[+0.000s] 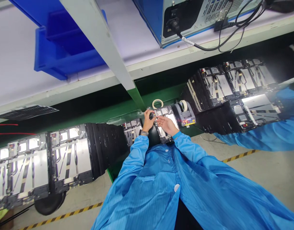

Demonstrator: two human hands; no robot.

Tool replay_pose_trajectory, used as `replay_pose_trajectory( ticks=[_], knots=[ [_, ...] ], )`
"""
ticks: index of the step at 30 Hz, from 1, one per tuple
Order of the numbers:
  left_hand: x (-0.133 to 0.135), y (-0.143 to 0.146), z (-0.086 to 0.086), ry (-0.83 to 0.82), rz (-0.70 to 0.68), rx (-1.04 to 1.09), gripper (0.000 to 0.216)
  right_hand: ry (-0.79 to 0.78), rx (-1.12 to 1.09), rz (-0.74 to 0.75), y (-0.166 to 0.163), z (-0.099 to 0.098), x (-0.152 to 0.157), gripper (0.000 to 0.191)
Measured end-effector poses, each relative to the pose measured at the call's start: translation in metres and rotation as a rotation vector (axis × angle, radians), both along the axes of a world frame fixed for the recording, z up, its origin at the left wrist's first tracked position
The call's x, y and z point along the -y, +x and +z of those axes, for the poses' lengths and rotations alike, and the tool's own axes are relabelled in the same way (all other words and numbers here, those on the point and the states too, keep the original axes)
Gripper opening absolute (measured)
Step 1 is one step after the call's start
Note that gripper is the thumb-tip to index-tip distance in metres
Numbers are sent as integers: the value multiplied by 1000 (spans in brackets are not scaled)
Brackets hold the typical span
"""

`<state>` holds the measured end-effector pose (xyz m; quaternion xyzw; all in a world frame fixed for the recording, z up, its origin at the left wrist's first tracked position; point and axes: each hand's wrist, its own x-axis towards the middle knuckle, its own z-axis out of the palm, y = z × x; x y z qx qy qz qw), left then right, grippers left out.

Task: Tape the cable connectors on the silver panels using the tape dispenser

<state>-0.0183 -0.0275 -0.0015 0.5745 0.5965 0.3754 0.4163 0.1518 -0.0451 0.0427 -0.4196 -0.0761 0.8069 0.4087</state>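
A silver-and-black flat panel assembly (pixel 166 115) lies on the green belt right in front of me. My left hand (pixel 148 119) is closed in a pinch on a small dark part at the panel's upper left corner. My right hand (pixel 166 124) rests above the panel's middle with its fingers stretched towards the left hand, holding nothing that I can see. Both arms wear blue coat sleeves, and a band sits on the left wrist.
A grey tape dispenser (pixel 186 114) and a loose tape roll (pixel 157 103) stand just beyond the panel. More panel assemblies (pixel 65 156) line the belt left and right (pixel 235 86). Another person's blue sleeve (pixel 269 134) reaches in at right. Blue bins (pixel 62 54) hang overhead.
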Motion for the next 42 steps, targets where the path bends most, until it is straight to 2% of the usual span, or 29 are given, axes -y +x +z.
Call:
replay_pose_trajectory(
  ticks=[9,14,17,20,21,23,27,29,30,32,34,38,42],
  knots=[
    [-3,0,0,2,-52,-80,20,-18,-23,-8,0,-2,-1,26],
    [-2,0,3,-14,-35,-167,22,-80,0,1,1,5,-5,25],
    [-1,-1,6,-19,-45,-203,23,-198,13,56,6,9,-10,26],
    [-2,-1,8,-27,-47,-231,22,-262,78,190,11,10,-11,29],
    [-2,-2,8,-31,-47,-237,22,-227,137,239,12,9,-11,29],
    [-2,-2,7,-35,-50,-235,22,-35,369,281,15,9,-8,27],
    [-2,-2,5,-25,-53,-183,21,632,1004,322,23,9,-11,30],
    [-1,-2,4,-18,-47,-150,20,879,1162,481,27,8,-16,36],
    [-1,-2,4,-17,-45,-138,20,954,1203,572,29,8,-19,39],
    [-1,-2,5,-21,-42,-127,19,1040,1250,715,32,4,-24,45],
    [-2,-2,6,-26,-47,-128,19,1099,1288,789,33,0,-25,50],
    [-7,-2,5,-17,-51,-144,13,1166,1231,787,33,-3,-29,49],
    [-12,-1,4,26,-65,-159,10,1171,1159,780,41,10,-43,38]
  ],
)
